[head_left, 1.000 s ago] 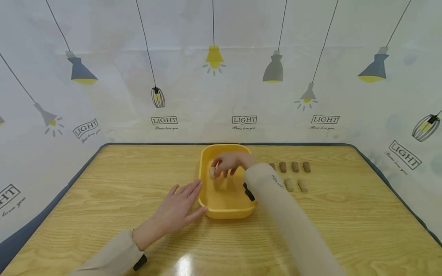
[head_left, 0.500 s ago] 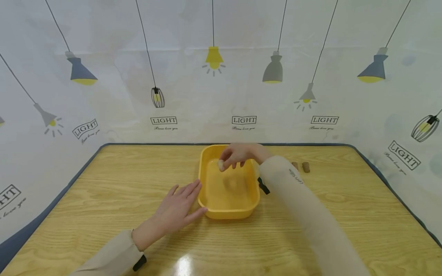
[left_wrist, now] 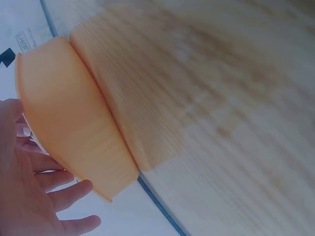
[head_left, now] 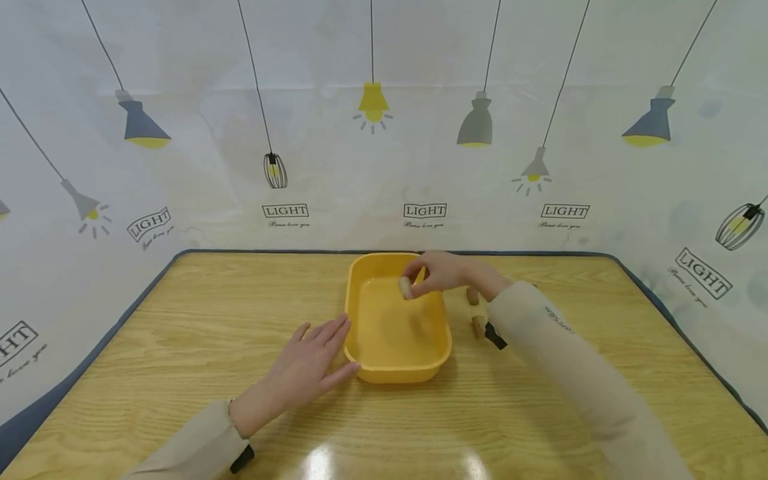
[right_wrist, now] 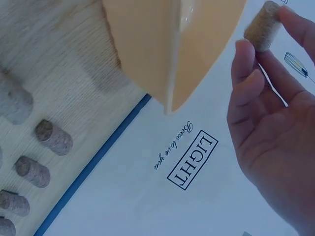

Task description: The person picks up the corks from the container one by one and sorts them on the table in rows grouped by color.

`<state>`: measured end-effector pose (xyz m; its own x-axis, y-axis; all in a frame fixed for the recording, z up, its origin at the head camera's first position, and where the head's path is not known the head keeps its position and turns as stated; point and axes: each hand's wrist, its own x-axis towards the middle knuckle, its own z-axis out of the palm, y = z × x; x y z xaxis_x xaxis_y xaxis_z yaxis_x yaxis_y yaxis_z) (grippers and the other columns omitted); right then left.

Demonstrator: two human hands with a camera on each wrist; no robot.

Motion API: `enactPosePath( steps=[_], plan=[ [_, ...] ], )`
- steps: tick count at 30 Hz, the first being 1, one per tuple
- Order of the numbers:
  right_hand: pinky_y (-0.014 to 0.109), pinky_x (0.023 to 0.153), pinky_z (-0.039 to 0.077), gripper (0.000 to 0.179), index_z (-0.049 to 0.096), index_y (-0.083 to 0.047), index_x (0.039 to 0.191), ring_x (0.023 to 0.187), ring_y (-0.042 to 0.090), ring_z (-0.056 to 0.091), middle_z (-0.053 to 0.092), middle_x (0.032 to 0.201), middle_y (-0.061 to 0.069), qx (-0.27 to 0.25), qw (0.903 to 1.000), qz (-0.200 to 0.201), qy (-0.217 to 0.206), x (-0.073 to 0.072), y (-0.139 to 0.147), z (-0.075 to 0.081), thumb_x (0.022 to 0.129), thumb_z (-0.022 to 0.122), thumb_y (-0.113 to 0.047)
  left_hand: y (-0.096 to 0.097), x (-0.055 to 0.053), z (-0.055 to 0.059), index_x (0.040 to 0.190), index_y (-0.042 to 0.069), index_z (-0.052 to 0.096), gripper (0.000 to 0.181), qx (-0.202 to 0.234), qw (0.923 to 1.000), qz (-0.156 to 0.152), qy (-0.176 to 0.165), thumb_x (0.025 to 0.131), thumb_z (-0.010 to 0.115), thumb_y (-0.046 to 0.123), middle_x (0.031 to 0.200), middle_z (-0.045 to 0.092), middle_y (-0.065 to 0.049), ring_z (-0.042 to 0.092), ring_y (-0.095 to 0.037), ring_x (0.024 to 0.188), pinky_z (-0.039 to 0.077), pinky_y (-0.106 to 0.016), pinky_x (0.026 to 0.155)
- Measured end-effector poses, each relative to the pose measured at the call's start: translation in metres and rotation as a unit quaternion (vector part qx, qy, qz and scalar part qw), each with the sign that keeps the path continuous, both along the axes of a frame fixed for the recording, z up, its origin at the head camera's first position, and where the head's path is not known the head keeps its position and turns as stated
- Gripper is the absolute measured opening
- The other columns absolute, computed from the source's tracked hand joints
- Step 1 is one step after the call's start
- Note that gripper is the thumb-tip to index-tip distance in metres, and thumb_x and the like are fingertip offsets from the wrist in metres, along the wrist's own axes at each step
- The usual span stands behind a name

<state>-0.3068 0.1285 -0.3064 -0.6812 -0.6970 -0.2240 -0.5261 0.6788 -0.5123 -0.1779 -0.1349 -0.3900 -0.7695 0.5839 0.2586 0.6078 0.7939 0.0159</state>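
My right hand pinches a pale cork between thumb and fingertips, over the right part of a yellow plastic tub. The right wrist view shows the cork tilted, with the fingers bent behind it. My left hand lies at the tub's left side, fingers straight and spread, the tips right at the rim. In the left wrist view these fingers reach along the outer wall of the tub. No cork shows on the tub's visible floor.
Several more corks stand on the wooden table right of the tub, such as a darker cork and a lighter cork; the right sleeve hides others. Behind the table's far edge hangs a lamp-patterned sheet.
My right hand has moved from the tub's left part rightward and up, still pinching the cork. The sleeve has swung right across the row of corks. The left hand has stayed put.
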Motion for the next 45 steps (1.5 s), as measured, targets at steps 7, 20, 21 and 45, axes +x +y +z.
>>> enactPosePath(
  steps=[7,20,21,45],
  plan=[
    [0.031,0.074,0.043,0.044,0.055,-0.008,0.118,0.086,0.019,0.052,0.055,0.103,0.001,-0.017,0.9994,-0.015,0.025,0.010,0.020,-0.004,0.081,0.063,-0.030,0.000,0.000,-0.001,0.133,0.001,0.038,0.071,0.001,1.0000,0.000,0.009,0.088,0.034,0.056,0.137,0.033,-0.010,0.038,-0.025,0.119,0.027,-0.051,0.093],
    [0.033,0.061,0.048,0.042,0.057,-0.009,0.115,0.079,0.016,0.054,0.056,0.105,0.001,-0.088,0.9949,-0.019,0.047,0.022,0.060,-0.014,0.080,0.065,-0.033,-0.001,0.000,-0.001,0.133,0.001,0.038,0.070,0.004,0.9999,-0.002,0.012,0.088,0.035,0.056,0.137,0.034,-0.011,0.039,-0.025,0.118,0.027,-0.051,0.093],
    [0.032,0.063,0.047,0.043,0.057,-0.009,0.115,0.080,0.016,0.054,0.056,0.106,0.001,-0.090,0.9943,-0.019,0.054,0.023,0.064,-0.015,0.080,0.065,-0.032,-0.001,0.000,-0.001,0.133,0.001,0.038,0.070,0.005,0.9999,-0.002,0.012,0.088,0.035,0.055,0.137,0.034,-0.011,0.039,-0.025,0.118,0.027,-0.051,0.093],
    [0.032,0.068,0.045,0.046,0.050,0.001,0.122,0.081,0.017,0.055,0.054,0.110,0.011,-0.101,0.9895,-0.058,0.086,0.050,0.156,-0.037,0.085,0.061,-0.024,0.000,0.001,0.001,0.133,0.002,0.038,0.068,0.006,1.0000,-0.004,0.006,0.088,0.040,0.052,0.137,0.033,-0.011,0.038,-0.024,0.119,0.027,-0.051,0.093]
  ],
)
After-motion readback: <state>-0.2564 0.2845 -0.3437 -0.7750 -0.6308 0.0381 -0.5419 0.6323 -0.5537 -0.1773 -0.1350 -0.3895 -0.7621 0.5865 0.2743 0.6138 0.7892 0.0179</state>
